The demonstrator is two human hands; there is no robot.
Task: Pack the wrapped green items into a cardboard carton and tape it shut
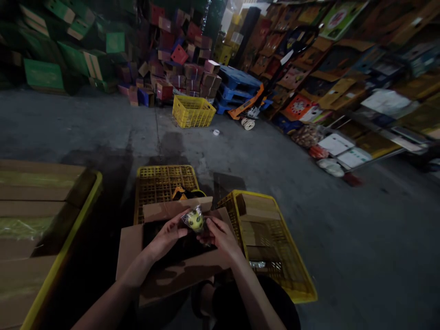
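Note:
A small yellow-green round fruit in clear wrap [195, 219] is pinched between both my hands above an open brown cardboard box [156, 270]. My left hand [167, 237] grips its left side with closed fingers. My right hand [219, 234] holds its right side, fingers curled around it. The box's inside is dark and what it holds is hidden.
A yellow crate [161, 183] stands behind the box and another [275, 247] to its right with cardboard pieces. Stacked cardboard on a yellow frame [37, 229] fills the left. Farther off are a yellow basket [193, 111], blue pallets [237, 85] and walls of cartons.

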